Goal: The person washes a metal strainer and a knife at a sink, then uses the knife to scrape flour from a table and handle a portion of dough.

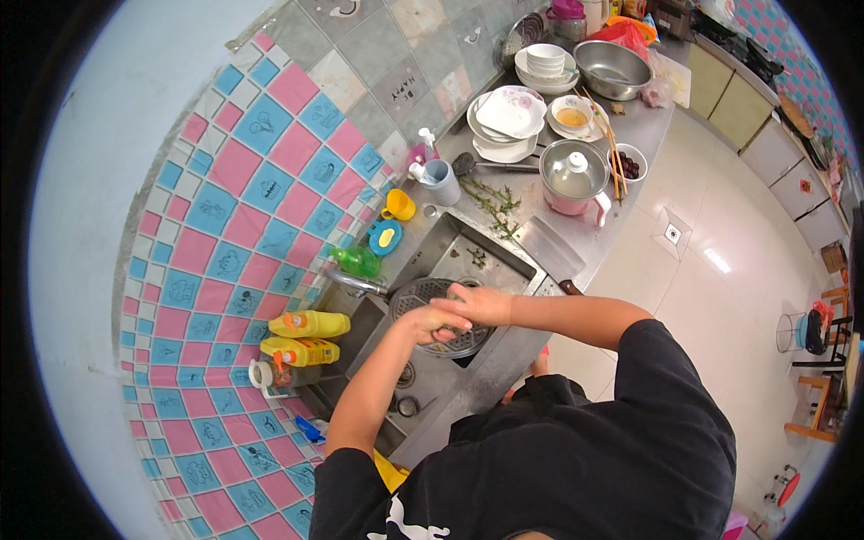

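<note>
Both hands are close together over a round perforated metal steamer tray point(422, 297) that lies across the steel double sink point(439, 405). My left hand point(432, 322) is cupped against my right hand point(476, 305). Something small and greenish shows between the palms; what it is cannot be told. The faucet point(354, 280) reaches in from the wall side, beside the tray. Dark green scraps point(476, 257) lie in the upper basin. Green stems point(496, 206) rest on the counter near the sink's rim, next to a cleaver point(550, 250) with a brown handle.
Yellow detergent bottles point(309, 324) and a lidded jar point(260, 373) stand left of the sink. A grey cup point(442, 182), stacked plates point(509, 121), a pink pot with a glass lid point(574, 177), chopsticks point(609, 145), a bowl of dark red fruit point(628, 163) and a steel basin point(613, 69) occupy the counter.
</note>
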`<state>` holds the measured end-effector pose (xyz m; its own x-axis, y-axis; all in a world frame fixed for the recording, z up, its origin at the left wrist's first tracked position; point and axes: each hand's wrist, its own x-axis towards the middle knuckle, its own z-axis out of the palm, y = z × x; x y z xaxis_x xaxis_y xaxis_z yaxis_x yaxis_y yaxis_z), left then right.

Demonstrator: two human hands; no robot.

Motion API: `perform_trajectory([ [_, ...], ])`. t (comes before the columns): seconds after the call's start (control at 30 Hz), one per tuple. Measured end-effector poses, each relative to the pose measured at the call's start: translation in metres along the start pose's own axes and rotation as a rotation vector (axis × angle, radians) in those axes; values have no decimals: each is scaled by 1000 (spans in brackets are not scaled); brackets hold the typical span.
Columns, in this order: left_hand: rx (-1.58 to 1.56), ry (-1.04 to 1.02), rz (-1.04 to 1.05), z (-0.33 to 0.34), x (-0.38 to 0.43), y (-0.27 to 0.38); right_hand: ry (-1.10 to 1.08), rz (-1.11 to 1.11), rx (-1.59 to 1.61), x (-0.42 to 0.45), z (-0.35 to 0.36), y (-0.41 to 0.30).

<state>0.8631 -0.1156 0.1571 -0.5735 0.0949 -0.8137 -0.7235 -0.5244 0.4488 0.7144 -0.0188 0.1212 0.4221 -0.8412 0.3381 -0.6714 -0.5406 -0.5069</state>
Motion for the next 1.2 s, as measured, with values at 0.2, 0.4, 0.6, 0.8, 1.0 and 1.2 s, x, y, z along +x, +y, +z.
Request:
perform_trajectory([
  [0.2, 582, 455, 209, -10, 27, 2, -21, 85, -350, 19, 15, 29],
  [0.4, 1245, 917, 147, -13, 46, -2, -136, 459, -126, 34, 26, 24],
  [0.6, 1490, 1018, 319, -12, 46, -15, -205, 598, 142, 27, 72, 46],
  [0.8, 1506, 1087, 401, -7, 29, -22, -16, 930, 1306, 15, 65, 25],
  [1.0, 1036, 1007, 648, 22, 16, -26, 367, 1037, 1650, 8, 39, 13],
  [1.2, 465, 995, 661, -21, 27, -40, 540, 1153, 1602, 9, 42, 13],
])
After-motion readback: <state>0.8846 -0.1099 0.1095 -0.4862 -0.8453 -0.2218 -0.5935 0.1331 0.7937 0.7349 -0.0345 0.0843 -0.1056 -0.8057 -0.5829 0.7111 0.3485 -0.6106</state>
